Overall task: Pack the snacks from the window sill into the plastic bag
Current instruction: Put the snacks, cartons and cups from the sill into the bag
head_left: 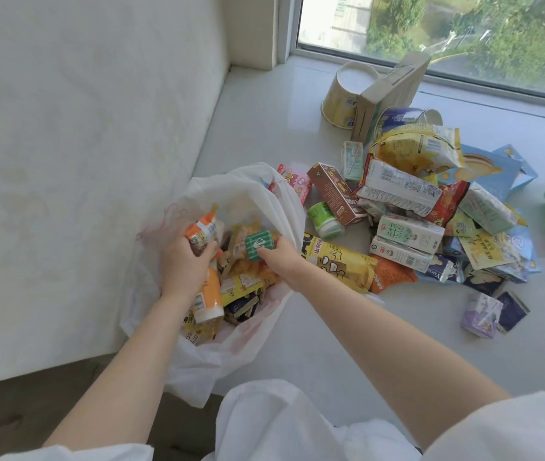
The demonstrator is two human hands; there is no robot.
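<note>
R hand (282,261) grip clamped on green box (260,245), L (184,261) on orange pack (202,232), both over bag (247,191); drop low, w/o snagging rim.

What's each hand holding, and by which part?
Left hand: orange snack packet, gripped around its lower half. Right hand: green box, fingers on its near end.

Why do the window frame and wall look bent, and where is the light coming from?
Head view: the wide-angle lens curves the window frame and stretches the arms at the edges. Soft daylight from the window lights the sill, with faint shadows and little glare. The hands over the plastic bag look slightly soft; small print on the packets is unreadable.
</note>
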